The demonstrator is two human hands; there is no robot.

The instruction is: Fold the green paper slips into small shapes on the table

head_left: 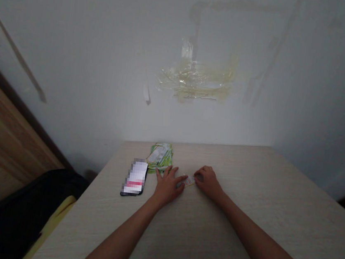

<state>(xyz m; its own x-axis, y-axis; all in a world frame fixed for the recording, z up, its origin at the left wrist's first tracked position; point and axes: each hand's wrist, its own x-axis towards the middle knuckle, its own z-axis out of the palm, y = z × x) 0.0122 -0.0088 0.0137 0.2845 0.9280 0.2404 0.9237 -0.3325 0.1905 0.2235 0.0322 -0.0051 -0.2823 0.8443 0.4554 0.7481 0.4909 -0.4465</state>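
Observation:
A small pale printed card or packet (190,181) lies low over the table between my two hands; its exact kind is too small to make out. My left hand (168,186) has the card's left end between thumb and index finger, while the other fingers spread towards the pile of green packets. At the card's right end, my right hand (209,182) is curled, with thumb and fingertips pinched on it. Just beyond my left hand lies the loose pile of green-and-white printed packets (161,155).
A phone (135,179) with a blurred-out lit screen rests left of the pile. The pale wood table (243,220) meets a wall (88,74) with peeling tape (196,82). Left of the table are a dark bag-like item (10,211), something yellow (56,220) and a wooden panel (0,135).

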